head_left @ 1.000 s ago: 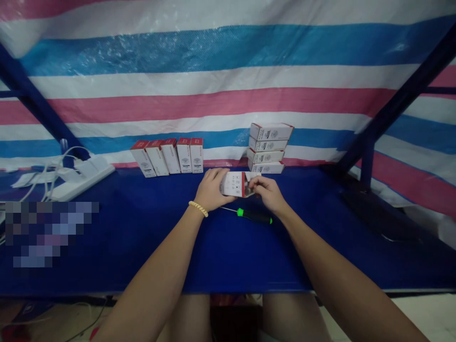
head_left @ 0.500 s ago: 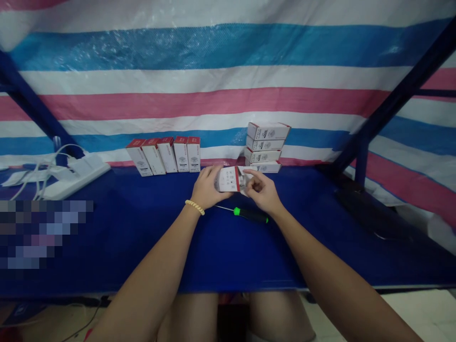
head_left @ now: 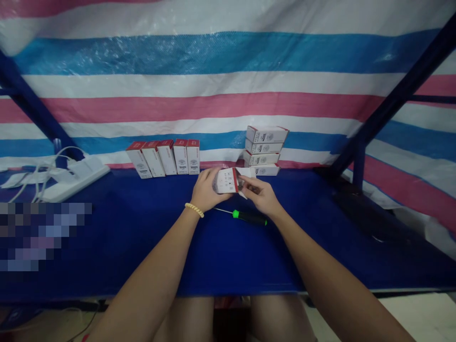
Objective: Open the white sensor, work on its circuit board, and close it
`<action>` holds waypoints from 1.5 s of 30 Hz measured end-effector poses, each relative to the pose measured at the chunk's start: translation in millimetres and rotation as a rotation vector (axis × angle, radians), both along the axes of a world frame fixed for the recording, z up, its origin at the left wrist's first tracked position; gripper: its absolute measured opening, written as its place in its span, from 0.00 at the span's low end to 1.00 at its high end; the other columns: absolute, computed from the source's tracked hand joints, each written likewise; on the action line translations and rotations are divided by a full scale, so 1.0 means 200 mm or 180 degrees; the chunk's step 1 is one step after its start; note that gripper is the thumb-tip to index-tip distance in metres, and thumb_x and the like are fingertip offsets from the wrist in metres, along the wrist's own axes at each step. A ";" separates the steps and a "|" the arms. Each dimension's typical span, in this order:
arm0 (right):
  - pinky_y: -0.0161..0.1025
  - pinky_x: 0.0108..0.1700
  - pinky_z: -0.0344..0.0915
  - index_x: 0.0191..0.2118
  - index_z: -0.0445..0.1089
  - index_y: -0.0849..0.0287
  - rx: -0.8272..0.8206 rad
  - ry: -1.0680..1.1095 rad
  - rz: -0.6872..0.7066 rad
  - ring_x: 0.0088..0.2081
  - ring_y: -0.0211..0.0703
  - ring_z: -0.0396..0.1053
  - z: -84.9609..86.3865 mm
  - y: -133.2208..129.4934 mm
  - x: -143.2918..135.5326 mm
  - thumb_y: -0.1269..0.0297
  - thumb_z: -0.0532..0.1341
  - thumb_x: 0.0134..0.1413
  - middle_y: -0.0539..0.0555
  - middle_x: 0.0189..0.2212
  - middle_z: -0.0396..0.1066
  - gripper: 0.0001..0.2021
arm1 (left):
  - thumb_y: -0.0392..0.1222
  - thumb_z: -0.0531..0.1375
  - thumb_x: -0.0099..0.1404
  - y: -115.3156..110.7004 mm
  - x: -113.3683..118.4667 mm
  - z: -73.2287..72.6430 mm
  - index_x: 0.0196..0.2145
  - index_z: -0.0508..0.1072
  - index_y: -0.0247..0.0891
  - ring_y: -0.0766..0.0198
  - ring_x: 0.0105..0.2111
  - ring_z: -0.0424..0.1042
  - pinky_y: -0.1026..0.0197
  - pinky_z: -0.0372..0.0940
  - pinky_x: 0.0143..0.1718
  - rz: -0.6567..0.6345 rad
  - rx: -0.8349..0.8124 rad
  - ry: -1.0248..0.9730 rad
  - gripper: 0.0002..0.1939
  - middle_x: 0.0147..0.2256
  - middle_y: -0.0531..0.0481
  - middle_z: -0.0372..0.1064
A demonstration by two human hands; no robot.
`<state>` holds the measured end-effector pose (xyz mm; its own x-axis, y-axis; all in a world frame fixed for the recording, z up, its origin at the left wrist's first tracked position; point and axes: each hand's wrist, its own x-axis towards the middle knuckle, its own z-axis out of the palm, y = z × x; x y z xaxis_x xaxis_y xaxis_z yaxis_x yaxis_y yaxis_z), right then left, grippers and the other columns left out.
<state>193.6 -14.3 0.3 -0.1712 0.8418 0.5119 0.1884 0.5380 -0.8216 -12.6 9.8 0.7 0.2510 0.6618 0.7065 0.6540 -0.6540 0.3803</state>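
A small white and red box (head_left: 225,181) lies on its side above the table, its open end with raised flaps facing right. My left hand (head_left: 206,190), with a yellow twisted band at the wrist, is wrapped round its left end. At the open end, the fingers of my right hand (head_left: 261,194) are pinched together, their tips partly inside the box; what they hold there is too small to make out. Just below both hands, a screwdriver (head_left: 251,217) with a green and black handle rests on the table, its shaft pointing left.
Several upright red-topped boxes (head_left: 166,157) line the back of the blue table (head_left: 242,256). A stack of several similar boxes (head_left: 266,135) stands at the back right. On the left is a white power strip (head_left: 76,179) with cables. A dark flat object (head_left: 366,213) lies at the right.
My right fingertips have moved into the box opening, and their curled shape has straightened somewhat. A white end flap now shows more clearly above them. The whole view has shifted slightly.
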 end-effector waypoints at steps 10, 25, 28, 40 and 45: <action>0.35 0.28 0.60 0.65 0.52 0.49 -0.0342 0.0021 0.0403 0.25 0.31 0.57 0.03 -0.03 0.02 0.59 0.66 0.46 0.48 0.33 0.63 0.40 | 0.44 0.71 0.42 0.00 -0.02 0.02 0.52 0.64 0.41 0.47 0.50 0.65 0.44 0.62 0.52 -0.0220 -0.0164 -0.0131 0.39 0.49 0.44 0.65; 0.34 0.28 0.54 0.68 0.42 0.55 -0.0260 -0.1143 0.0086 0.23 0.33 0.55 0.08 -0.06 0.01 0.64 0.70 0.38 0.41 0.20 0.55 0.53 | 0.36 0.66 0.39 -0.04 0.00 0.07 0.49 0.63 0.38 0.48 0.48 0.64 0.46 0.63 0.51 -0.0258 -0.0318 0.0136 0.36 0.47 0.44 0.63; 0.34 0.28 0.53 0.66 0.48 0.57 -0.0124 -0.1310 -0.0175 0.22 0.32 0.55 0.09 -0.08 -0.02 0.64 0.69 0.39 0.40 0.18 0.54 0.48 | 0.35 0.64 0.40 -0.05 0.01 0.07 0.50 0.62 0.37 0.48 0.49 0.63 0.46 0.61 0.52 -0.0337 -0.0236 0.0270 0.36 0.48 0.42 0.63; 0.35 0.30 0.57 0.59 0.59 0.57 0.0524 -0.1499 -0.0481 0.26 0.35 0.57 0.08 -0.09 -0.05 0.68 0.65 0.37 0.44 0.23 0.58 0.37 | 0.42 0.65 0.44 -0.11 0.01 0.11 0.58 0.58 0.41 0.45 0.54 0.59 0.42 0.53 0.57 -0.0434 -0.0175 0.0909 0.42 0.54 0.42 0.60; 0.37 0.29 0.60 0.58 0.61 0.55 0.0513 -0.0930 -0.0254 0.26 0.36 0.58 0.06 -0.10 -0.07 0.62 0.65 0.44 0.50 0.30 0.64 0.32 | 0.35 0.67 0.40 -0.08 0.01 0.08 0.54 0.61 0.43 0.48 0.52 0.62 0.47 0.58 0.54 -0.0378 -0.0089 0.0233 0.42 0.51 0.45 0.63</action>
<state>179.6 -33.9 13.2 -0.2670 0.7708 0.5784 0.4499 0.6305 -0.6325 -11.4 -6.3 17.4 0.3790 0.6435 0.6650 0.5992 -0.7183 0.3536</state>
